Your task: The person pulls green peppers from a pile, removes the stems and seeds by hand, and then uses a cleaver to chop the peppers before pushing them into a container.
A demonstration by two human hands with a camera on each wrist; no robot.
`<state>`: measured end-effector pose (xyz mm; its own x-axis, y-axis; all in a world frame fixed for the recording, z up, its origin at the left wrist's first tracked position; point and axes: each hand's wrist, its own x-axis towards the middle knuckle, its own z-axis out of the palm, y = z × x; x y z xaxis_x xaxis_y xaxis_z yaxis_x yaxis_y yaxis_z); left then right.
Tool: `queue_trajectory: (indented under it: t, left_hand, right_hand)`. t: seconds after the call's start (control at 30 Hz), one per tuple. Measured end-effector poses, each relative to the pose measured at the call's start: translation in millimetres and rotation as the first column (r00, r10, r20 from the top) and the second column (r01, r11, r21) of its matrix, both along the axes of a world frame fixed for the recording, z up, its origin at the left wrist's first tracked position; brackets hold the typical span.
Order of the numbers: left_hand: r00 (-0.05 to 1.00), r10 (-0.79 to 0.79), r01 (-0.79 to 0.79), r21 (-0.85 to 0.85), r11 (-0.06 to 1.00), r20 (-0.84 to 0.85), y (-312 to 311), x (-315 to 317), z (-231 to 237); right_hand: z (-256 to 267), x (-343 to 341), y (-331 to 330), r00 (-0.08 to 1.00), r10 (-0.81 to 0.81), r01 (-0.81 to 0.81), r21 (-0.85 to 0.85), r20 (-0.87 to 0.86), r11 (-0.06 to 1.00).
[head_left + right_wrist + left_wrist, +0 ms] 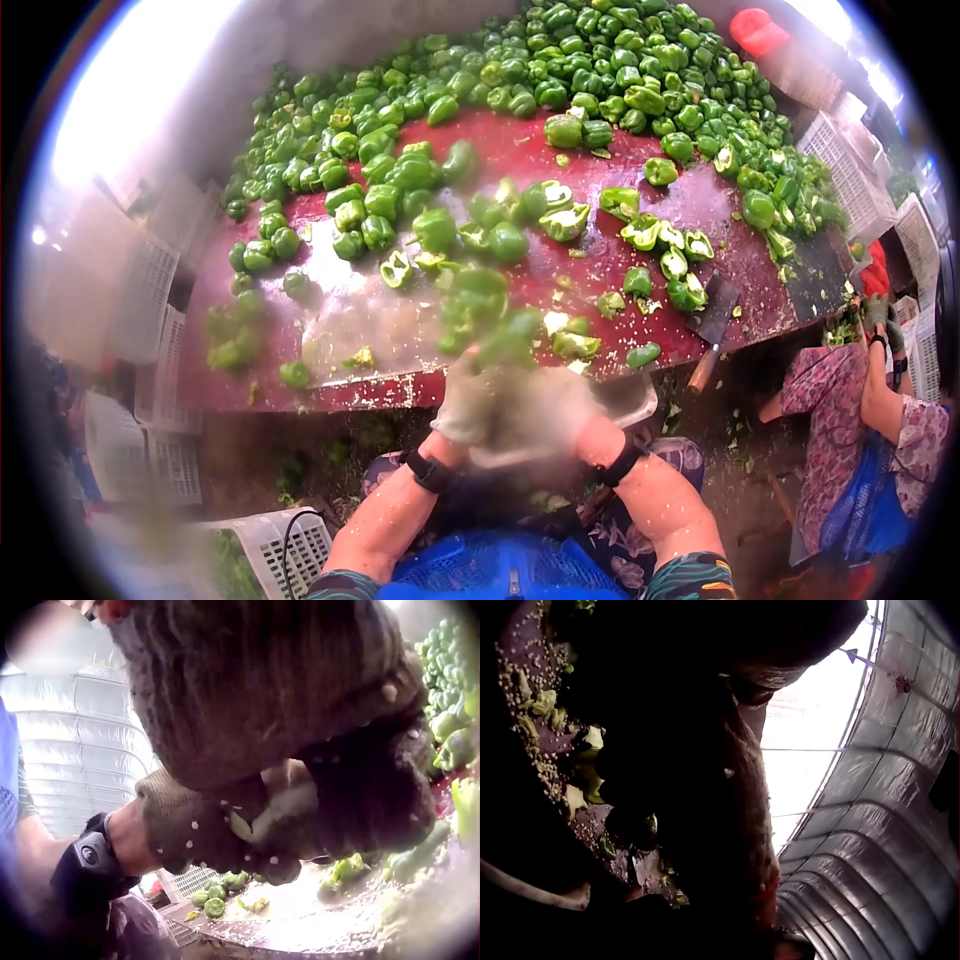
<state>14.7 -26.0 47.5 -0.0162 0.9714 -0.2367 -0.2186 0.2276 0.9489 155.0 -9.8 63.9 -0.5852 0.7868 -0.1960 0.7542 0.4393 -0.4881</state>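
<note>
Both hands are in pale knit gloves, close together at the table's near edge. In the head view a blur covers the left hand [462, 405] and the right hand [562, 408]. The right wrist view has the right glove [262, 690] large on top, with the left glove [191, 817] just under it, seeds stuck on both. A light green sliver [240, 826] lies against the left glove. I cannot tell what is between the hands. Blurred green bell peppers [475, 295] lie just past the fingertips. Nearby are split peppers [575, 343] showing pale insides.
A big heap of green bell peppers [640, 60] covers the red table's [480, 130] far side. A cleaver [714, 312] rests at the right edge, wooden handle sticking out. White crates [270, 545] stand around. Another person [850, 420] is at the right.
</note>
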Motion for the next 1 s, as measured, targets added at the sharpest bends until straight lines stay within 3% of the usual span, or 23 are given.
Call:
queue_trajectory:
  t: [0.07, 0.17, 0.27, 0.33, 0.4, 0.43, 0.5, 0.57, 0.6, 0.67, 0.77, 0.83, 0.87, 0.9, 0.93, 0.97, 1.0]
  left_hand:
    - [0.999, -0.023, 0.021, -0.062, 0.998, -0.032, 2.8, -0.4, -10.2]
    - [0.995, -0.021, 0.021, -0.007, 1.000, -0.097, 4.2, -3.1, -10.7]
    - [0.962, 0.106, -0.098, -0.042, 0.994, 0.253, 9.4, -2.4, -16.9]
    - [0.995, 0.094, -0.085, 0.204, 0.975, -0.034, 10.0, -12.3, -55.8]
    - [0.966, 0.092, -0.032, 0.242, 0.970, -0.241, 13.2, -27.2, -87.5]
    - [0.950, 0.069, -0.019, 0.165, 0.986, -0.304, 15.4, -36.2, -89.5]
    - [0.989, 0.081, -0.077, 0.039, 0.996, -0.125, 18.5, -39.8, -87.9]
    - [0.920, 0.178, -0.156, -0.090, 0.984, 0.349, 20.4, -28.0, -43.3]
    - [0.878, 0.189, -0.159, -0.103, 0.982, 0.440, 19.2, -25.8, -35.5]
    - [0.857, 0.202, -0.145, -0.154, 0.977, 0.473, 20.1, -30.0, -28.8]
    - [0.817, 0.263, -0.157, -0.241, 0.958, 0.513, 19.6, -36.3, -20.3]
    - [0.776, 0.275, -0.134, -0.277, 0.951, 0.567, 21.4, -48.2, -3.8]
    - [0.821, 0.187, -0.117, -0.162, 0.980, 0.539, 24.6, -55.8, -13.6]
    - [0.831, 0.223, -0.153, -0.176, 0.972, 0.509, 26.4, -56.2, -15.2]
    - [0.827, 0.208, -0.148, -0.154, 0.977, 0.523, 26.0, -53.4, -13.2]
    - [0.823, 0.192, -0.138, -0.138, 0.981, 0.535, 25.6, -50.9, -11.3]
    - [0.814, 0.186, -0.117, -0.158, 0.981, 0.551, 24.8, -49.2, -7.5]
  right_hand:
    - [-23.7, -0.3, 3.3, 0.997, 0.024, -0.026, -0.029, -0.070, 0.999]
    - [-46.3, -0.4, 6.8, 0.983, 0.036, -0.048, -0.061, -0.182, 0.997]
    - [-59.0, -2.2, 1.4, 0.921, -0.055, 0.037, -0.052, -0.386, 0.998]
    - [-67.5, -3.8, -2.6, 0.851, -0.124, 0.094, -0.084, -0.510, 0.992]
    - [-77.6, -4.3, -6.4, 0.756, -0.206, 0.140, -0.154, -0.621, 0.978]
    - [-83.9, -5.3, -9.0, 0.695, -0.260, 0.156, -0.213, -0.670, 0.965]
    - [-91.8, -5.8, -11.0, 0.551, -0.370, 0.169, -0.334, -0.748, 0.927]
    - [-65.7, -2.9, -10.8, 0.446, -0.479, 0.144, -0.468, -0.756, 0.872]
    - [-41.8, 0.8, -10.7, 0.402, -0.535, 0.121, -0.536, -0.743, 0.836]
    - [-73.7, -0.5, -2.0, 0.345, -0.615, 0.007, -0.653, -0.709, 0.757]
    - [-61.6, 7.4, -8.7, 0.380, -0.623, 0.022, -0.667, -0.684, 0.745]
    - [-40.2, 9.2, -13.7, 0.471, -0.555, 0.122, -0.573, -0.686, 0.811]
    - [-54.4, 12.5, -7.1, 0.752, -0.351, 0.105, -0.425, -0.558, 0.899]
    - [-68.7, 15.7, -0.5, 0.944, -0.075, 0.008, -0.204, -0.321, 0.979]
    - [-71.9, 16.4, 6.4, 0.983, 0.161, -0.163, -0.016, -0.086, 0.986]
    - [-72.0, 25.4, 1.9, 0.987, 0.154, -0.154, -0.002, -0.052, 0.988]
    - [-17.0, 20.2, 2.6, 0.972, 0.089, -0.048, -0.185, 0.219, 0.982]
